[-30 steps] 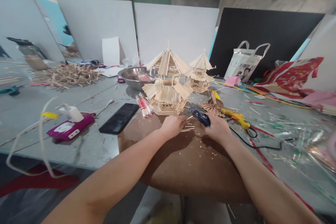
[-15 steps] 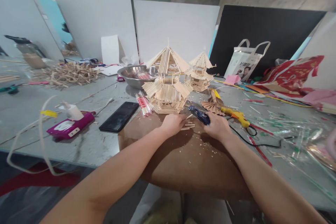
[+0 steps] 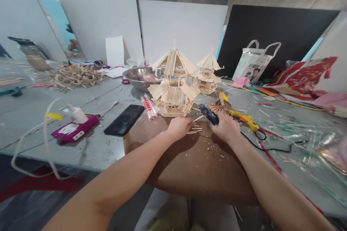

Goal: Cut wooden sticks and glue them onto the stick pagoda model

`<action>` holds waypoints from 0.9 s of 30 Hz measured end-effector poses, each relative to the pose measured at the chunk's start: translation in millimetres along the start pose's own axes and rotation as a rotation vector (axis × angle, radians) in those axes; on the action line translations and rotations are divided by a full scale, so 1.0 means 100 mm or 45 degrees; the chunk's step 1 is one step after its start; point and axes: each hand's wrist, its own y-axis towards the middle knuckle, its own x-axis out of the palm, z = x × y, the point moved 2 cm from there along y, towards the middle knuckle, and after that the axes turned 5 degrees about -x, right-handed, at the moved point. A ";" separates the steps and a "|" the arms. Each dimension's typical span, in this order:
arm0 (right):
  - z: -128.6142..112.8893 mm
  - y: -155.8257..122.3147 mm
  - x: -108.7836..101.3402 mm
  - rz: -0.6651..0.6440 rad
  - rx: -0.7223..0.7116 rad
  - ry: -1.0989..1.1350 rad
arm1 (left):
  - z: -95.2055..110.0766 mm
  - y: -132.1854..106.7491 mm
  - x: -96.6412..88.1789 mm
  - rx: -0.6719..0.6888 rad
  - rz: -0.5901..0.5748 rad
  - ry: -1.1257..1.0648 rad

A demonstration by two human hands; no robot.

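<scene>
Left hand (image 3: 180,128) pinches a stick (image 3: 198,118), now showing longer; right hand (image 3: 225,127) grips pliers (image 3: 209,114); model house (image 3: 175,98) by board's (image 3: 195,178) far edge.

White tote bag (image 3: 247,60): dark characters (image 3: 254,66), too blurred to read; nothing else legible

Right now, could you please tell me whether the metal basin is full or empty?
Not empty: red-and-white packets show inside the metal basin; how full cannot be told.

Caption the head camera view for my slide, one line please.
Left hand holding a stick, right hand a blue tool, over a brown sheet by a wooden pavilion.
</scene>
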 end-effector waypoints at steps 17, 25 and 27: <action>-0.03 -0.04 0.00 0.038 -0.160 0.052 | -0.06 0.01 0.03 -0.093 0.155 -0.151; -0.06 -0.06 -0.03 0.017 -0.148 0.072 | -0.06 0.01 0.03 -0.107 0.168 -0.170; -0.07 -0.06 -0.03 0.016 -0.157 0.070 | -0.04 0.00 0.02 -0.133 0.166 -0.166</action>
